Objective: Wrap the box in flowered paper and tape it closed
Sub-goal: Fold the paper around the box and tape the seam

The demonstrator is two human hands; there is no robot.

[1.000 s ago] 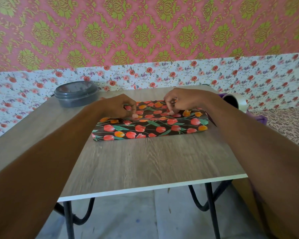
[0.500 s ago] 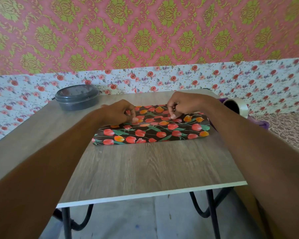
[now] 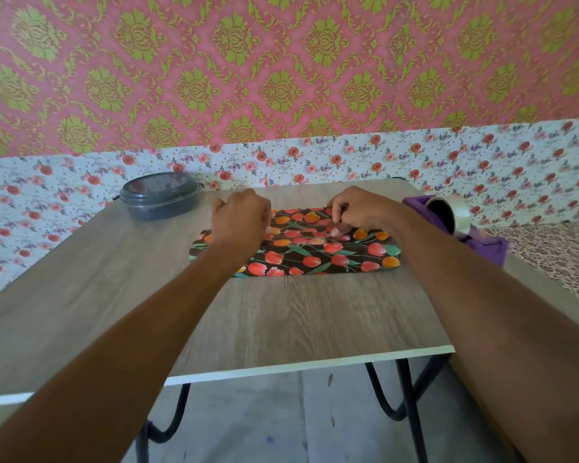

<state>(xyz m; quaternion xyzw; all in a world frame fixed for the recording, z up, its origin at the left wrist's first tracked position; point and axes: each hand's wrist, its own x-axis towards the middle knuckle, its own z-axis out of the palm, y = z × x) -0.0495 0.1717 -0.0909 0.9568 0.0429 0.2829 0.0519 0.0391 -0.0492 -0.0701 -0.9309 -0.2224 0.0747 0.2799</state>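
Note:
The box (image 3: 315,259), covered in dark flowered paper with red and orange tulips, lies flat on the far half of the wooden table (image 3: 281,322). My left hand (image 3: 241,222) sits over the box's left part with its back toward me and its fingers curled under, so what they hold is hidden. My right hand (image 3: 361,210) rests on the top right of the box, fingers curled, with thumb and a fingertip pinching at the paper along the top seam.
A purple tape dispenser (image 3: 482,245) with a clear tape roll (image 3: 448,212) stands at the table's right edge. A round grey lidded container (image 3: 159,197) sits at the back left. The table's near edge faces me, and flowered wallpaper rises just behind the table.
My left hand has slid left along the box top, away from my right hand. The right hand stays at the seam. The view has tilted slightly.

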